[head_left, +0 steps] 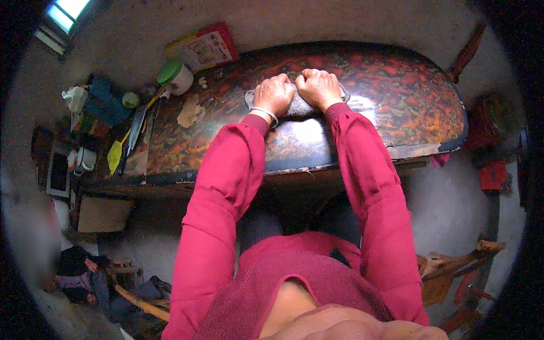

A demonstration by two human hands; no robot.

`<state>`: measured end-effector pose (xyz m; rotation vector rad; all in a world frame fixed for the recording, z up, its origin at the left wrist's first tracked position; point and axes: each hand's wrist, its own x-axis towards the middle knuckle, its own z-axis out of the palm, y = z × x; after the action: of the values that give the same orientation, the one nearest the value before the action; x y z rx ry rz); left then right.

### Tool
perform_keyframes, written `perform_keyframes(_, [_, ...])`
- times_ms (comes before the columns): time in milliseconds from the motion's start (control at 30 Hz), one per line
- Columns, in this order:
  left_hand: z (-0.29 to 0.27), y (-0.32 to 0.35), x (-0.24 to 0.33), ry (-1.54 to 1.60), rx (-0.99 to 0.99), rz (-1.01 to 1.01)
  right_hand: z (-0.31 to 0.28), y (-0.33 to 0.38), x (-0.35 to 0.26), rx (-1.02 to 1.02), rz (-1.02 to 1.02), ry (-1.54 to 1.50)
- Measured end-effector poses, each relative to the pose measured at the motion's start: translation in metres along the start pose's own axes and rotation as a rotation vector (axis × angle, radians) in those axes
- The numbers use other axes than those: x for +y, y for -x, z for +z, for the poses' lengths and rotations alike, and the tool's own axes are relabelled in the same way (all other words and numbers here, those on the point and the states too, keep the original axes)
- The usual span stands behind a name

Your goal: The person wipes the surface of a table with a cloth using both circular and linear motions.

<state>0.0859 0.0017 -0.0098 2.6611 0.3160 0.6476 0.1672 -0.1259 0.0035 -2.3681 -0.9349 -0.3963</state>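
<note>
Across the middle of the table (pixel 408 107), toward its far side, lies the grey cloth (pixel 300 106), bunched beneath both hands. I read the left hand (pixel 276 95) as curled over and gripping the cloth's left part, the right hand (pixel 317 88) likewise at its right part; the fingertips are hidden from me. For what I judge to be wiping, I would press evenly on both sides, spread the folds flatter, and work in overlapping strokes. I would lighten the pressure at the chipped near edge (pixel 419 149), where fabric could snag, and stop short of the tub (pixel 181 83) at far left.
</note>
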Motion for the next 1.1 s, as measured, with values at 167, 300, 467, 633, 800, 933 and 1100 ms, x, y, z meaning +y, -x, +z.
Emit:
perform_keyframes(167, [-0.003,0.003,0.004,-0.026,-0.009,-0.030,0.000,0.004,-0.002,-0.050,0.053,0.017])
perform_keyframes(300, [-0.004,0.021,0.011,-0.053,0.045,-0.023,-0.005,0.022,-0.004,-0.024,0.029,0.020])
perform_keyframes(467, [-0.009,0.053,0.022,-0.036,0.098,0.035,-0.014,0.053,-0.009,0.036,-0.036,0.011])
perform_keyframes(633, [-0.016,0.080,0.033,-0.029,0.102,0.076,-0.022,0.076,-0.012,0.012,-0.068,0.029])
perform_keyframes(800, [-0.018,0.088,0.035,-0.021,0.069,0.066,-0.028,0.085,-0.016,0.039,-0.085,0.006])
perform_keyframes(933, [-0.017,0.084,0.032,-0.014,0.071,0.091,-0.025,0.079,-0.015,0.025,-0.111,0.024])
perform_keyframes(1100, [-0.008,0.058,0.023,-0.027,0.084,0.071,-0.022,0.053,-0.011,-0.030,-0.025,-0.005])
